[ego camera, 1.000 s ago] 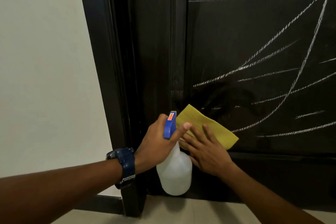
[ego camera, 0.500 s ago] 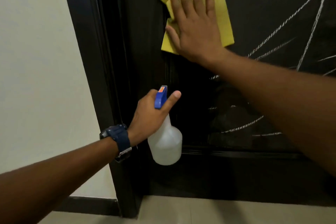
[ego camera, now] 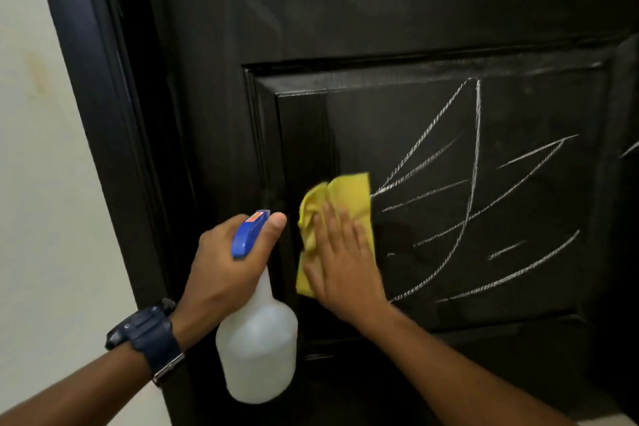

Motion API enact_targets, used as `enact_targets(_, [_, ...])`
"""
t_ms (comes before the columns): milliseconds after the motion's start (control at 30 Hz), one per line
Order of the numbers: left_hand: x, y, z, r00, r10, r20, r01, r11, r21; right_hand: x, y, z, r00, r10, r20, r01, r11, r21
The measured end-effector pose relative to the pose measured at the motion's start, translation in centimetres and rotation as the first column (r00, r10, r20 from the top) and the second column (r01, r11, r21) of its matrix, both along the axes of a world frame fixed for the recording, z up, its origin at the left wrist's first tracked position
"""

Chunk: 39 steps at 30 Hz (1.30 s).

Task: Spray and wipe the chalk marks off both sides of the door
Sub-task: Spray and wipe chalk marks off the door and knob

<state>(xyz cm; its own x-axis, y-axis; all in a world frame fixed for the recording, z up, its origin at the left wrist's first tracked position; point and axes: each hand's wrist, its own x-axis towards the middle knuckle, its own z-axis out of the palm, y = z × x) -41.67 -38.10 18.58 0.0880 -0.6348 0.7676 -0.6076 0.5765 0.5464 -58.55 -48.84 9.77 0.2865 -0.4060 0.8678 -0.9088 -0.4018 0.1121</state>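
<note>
Door: a black panelled door [ego camera: 397, 17] fills most of the view, glossy, with a raised rectangular panel low down and the edge of another panel above it.
Frame and wall: a dark door frame [ego camera: 103, 135] runs down the left side, and beside it stands a pale cream wall [ego camera: 38, 183] with a faint yellowish stain.
Chalk marks: thin white chalk marks [ego camera: 477, 183] cross the lower panel – long slanting and curved strokes on its middle and right; the left strip of the panel shows bare black.
Cloth: a yellow cloth [ego camera: 340, 197], bunched at its left edge, lies flat against the left part of the lower panel, just left of the strokes.
Right hand: the right hand [ego camera: 345, 266] presses the cloth to the door with fingers spread and straight.
Left hand: the left hand [ego camera: 224, 266] grips the neck of a white spray bottle [ego camera: 257, 346] with a blue trigger head, held just left of the cloth; a dark wristwatch [ego camera: 152, 339] sits on that wrist.
Change: half a second ago the cloth and right hand were high at the panel's top edge – now they are low again, near the bottle.
</note>
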Motion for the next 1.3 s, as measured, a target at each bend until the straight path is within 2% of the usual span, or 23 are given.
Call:
enact_targets(67, [-1.3, -0.1, 0.9, 0.999, -0.038, 0.03, 0.038, 0.999, -0.016, -1.2, -0.7, 7.5, 0.951, -0.003, 0.31, 0.001, 1.0, 0.004])
enact_targets(133, [-2.9, -0.4, 2.2, 0.996, -0.058, 0.068, 0.061, 0.997, -0.049, -3.9, -1.2, 13.0, 0.899, -0.045, 0.437, 0.027, 0.999, 0.047])
enact_targets(167, [-3.7, -0.8, 3.1, 0.995, -0.065, 0.071, 0.069, 0.996, -0.061, -5.3, -1.4, 14.1, 0.898, -0.055, 0.438, 0.034, 0.998, 0.054])
enact_targets(233, [-5.3, -1.9, 5.0, 0.996, -0.07, 0.062, 0.076, 0.993, -0.094, -7.5, -1.6, 13.0, 0.937, -0.05, 0.346, 0.041, 0.999, 0.034])
enact_targets(367, [-8.3, -4.4, 9.2, 0.996, -0.076, 0.04, 0.081, 0.987, -0.14, -9.7, -1.1, 2.9, 0.994, -0.09, 0.067, 0.085, 0.993, 0.078])
enact_targets(433, [-9.1, -5.0, 10.7, 0.999, -0.05, -0.01, 0.048, 0.986, -0.16, -10.0, -0.9, -0.3, 0.996, -0.094, 0.007, 0.092, 0.988, 0.122])
enact_targets(567, [-9.0, -5.1, 11.5, 0.991, -0.031, -0.128, 0.01, 0.986, -0.164, -9.2, -0.7, 1.3, 0.992, -0.112, 0.056, 0.105, 0.988, 0.117])
enact_targets(733, [-7.0, -5.3, 11.4, 0.992, -0.087, -0.09, 0.082, 0.995, -0.065, -8.0, -0.6, 6.2, 0.982, -0.129, 0.138, 0.117, 0.989, 0.092])
enact_targets(967, [-4.1, -5.7, 11.2, 0.993, -0.077, -0.09, 0.068, 0.992, -0.103, -7.1, -1.0, 5.9, 0.971, -0.066, 0.231, 0.05, 0.996, 0.076])
enact_targets(1167, [-3.3, -5.8, 11.6, 0.995, -0.018, -0.097, 0.001, 0.985, -0.172, -5.9, -1.1, 6.1, 0.966, -0.051, 0.254, 0.03, 0.996, 0.084])
enact_targets(1300, [-2.2, -5.3, 11.8, 0.987, 0.051, -0.154, -0.075, 0.986, -0.15, -4.2, -0.9, 9.8, 0.99, 0.005, 0.14, -0.007, 1.0, 0.019])
